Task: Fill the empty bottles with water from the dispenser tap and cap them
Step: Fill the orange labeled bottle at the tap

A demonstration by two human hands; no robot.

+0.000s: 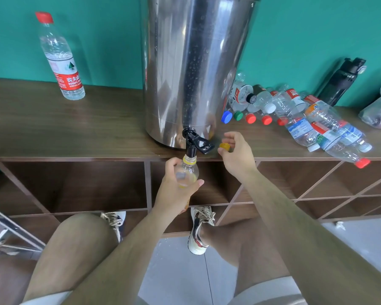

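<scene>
Head view: the counter (75,128) is carrying the steel dispenser (196,62) at its front edge so the tap (193,142) is overhanging, the left hand (176,190) is gripping the uncapped bottle (188,170) mouth-up beneath it for filling, and the right hand (238,153) is pinching the yellow cap (224,146) nearby for recapping.

A person seen from their own viewpoint, both forearms bare down to the left hand (176,191) and the right hand (239,156). They wear pale, off-white shorts (269,291) whose hems end above bare knees. On the feet are white low-top sneakers (197,235) with dark side panels, small touches of red and thick cream laces.
</scene>
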